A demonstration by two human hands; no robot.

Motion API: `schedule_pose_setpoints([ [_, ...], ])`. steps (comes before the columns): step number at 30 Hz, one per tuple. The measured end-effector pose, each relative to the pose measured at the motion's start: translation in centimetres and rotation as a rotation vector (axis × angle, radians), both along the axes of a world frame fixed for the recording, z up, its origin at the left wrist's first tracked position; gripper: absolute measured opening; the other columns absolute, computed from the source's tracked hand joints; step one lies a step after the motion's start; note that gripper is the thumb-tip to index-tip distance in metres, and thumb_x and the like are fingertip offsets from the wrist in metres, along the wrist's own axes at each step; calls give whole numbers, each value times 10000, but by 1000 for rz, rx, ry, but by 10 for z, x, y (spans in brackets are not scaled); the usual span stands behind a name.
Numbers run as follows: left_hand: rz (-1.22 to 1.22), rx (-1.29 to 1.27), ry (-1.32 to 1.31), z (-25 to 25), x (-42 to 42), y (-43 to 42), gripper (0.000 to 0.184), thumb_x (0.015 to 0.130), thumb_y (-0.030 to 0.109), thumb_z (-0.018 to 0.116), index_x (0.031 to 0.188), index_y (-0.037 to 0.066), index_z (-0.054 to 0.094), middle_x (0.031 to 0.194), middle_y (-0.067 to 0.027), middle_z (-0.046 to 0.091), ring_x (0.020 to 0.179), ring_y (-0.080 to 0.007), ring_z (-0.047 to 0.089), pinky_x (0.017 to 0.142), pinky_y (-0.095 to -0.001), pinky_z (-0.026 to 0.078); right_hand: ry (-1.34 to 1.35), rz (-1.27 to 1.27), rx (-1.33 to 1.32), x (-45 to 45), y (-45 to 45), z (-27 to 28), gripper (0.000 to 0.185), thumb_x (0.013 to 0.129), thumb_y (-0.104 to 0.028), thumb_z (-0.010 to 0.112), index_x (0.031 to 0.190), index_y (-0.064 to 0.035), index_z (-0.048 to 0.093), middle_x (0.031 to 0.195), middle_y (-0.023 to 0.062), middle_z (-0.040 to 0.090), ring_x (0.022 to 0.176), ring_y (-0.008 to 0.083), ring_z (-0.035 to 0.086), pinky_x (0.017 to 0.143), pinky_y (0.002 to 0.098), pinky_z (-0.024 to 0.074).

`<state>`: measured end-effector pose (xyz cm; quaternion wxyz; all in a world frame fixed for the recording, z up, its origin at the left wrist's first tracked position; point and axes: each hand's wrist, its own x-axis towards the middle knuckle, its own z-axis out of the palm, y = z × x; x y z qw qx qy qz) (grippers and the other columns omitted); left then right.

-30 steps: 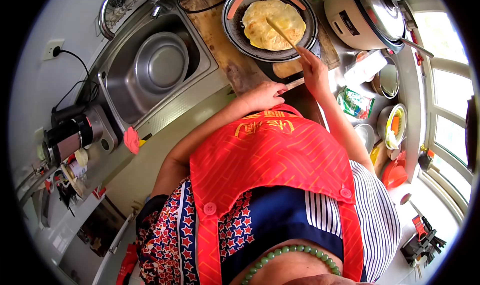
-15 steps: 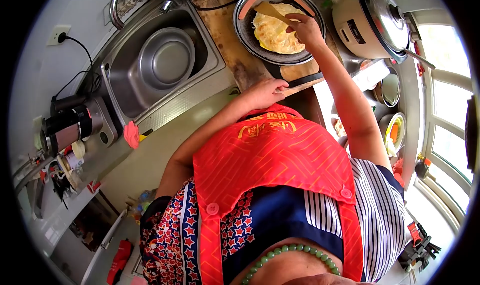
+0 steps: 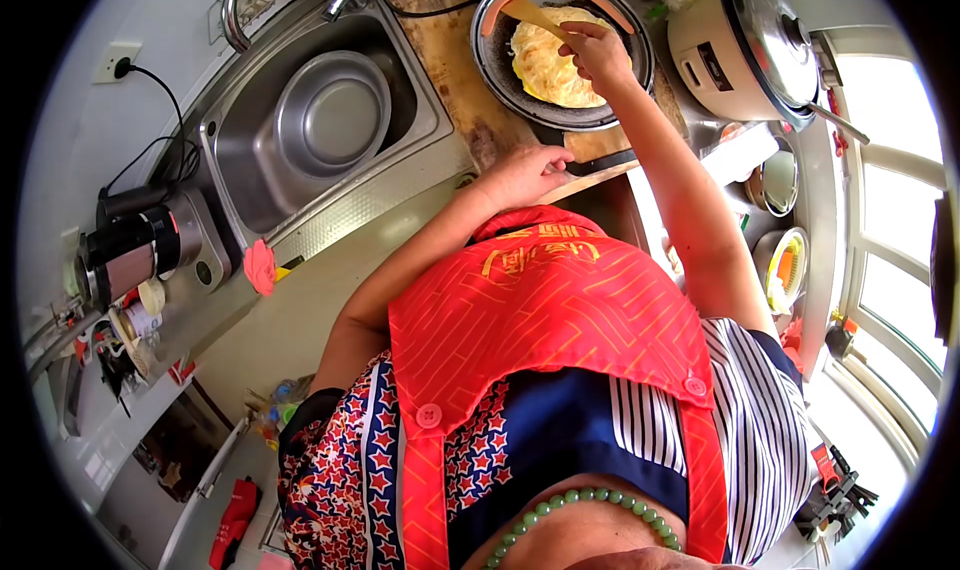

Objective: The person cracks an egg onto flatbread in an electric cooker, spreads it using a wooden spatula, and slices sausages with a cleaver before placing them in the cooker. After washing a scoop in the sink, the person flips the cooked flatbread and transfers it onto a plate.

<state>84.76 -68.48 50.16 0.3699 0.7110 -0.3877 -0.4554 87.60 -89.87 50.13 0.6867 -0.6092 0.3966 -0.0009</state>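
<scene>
A round pan (image 3: 487,62) holds a pale golden flatbread (image 3: 552,58) with egg-yellow at its edge. Two pink sausage strips (image 3: 597,5) lie by the pan's upper rim, apart from the flatbread. My right hand (image 3: 602,58) is closed around the handle of a wooden spatula (image 3: 533,14); its broad blade points to the upper left, by the left sausage strip. Below the pan, my left hand (image 3: 525,178) lies at the front edge of the worktop with curled fingers. What it grips, if anything, is hidden.
On the left, a steel sink (image 3: 240,150) contains a metal basin (image 3: 335,115). A cream rice cooker (image 3: 715,55) with a glass lid stands right of the pan. Several bowls, including a colander (image 3: 788,265), sit along the right. A black appliance (image 3: 130,250) is at far left.
My right hand and the spatula have shifted slightly up and left over the flatbread. My left hand has turned slightly at the worktop edge, its fingers a little higher.
</scene>
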Motion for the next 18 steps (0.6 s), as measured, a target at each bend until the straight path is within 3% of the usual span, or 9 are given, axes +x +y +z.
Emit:
schedule_pose_setpoints([
  [16,33,-13,36,-5,0,5,342,817,126,646,1141,30,598,986,-120,660,886,-201,656,810,-313,525,3,1,-68,-26,-8,-14,275,888,-106,570,1150,-46,628,693,54,636,456,65,428,392,225,334],
  [18,58,40,13,16,8,3,331,821,127,644,1137,36,605,970,-117,658,879,-191,651,810,-310,523,57,10,-106,-32,-7,-11,273,888,-117,581,1149,-54,632,691,44,632,457,65,429,396,228,339],
])
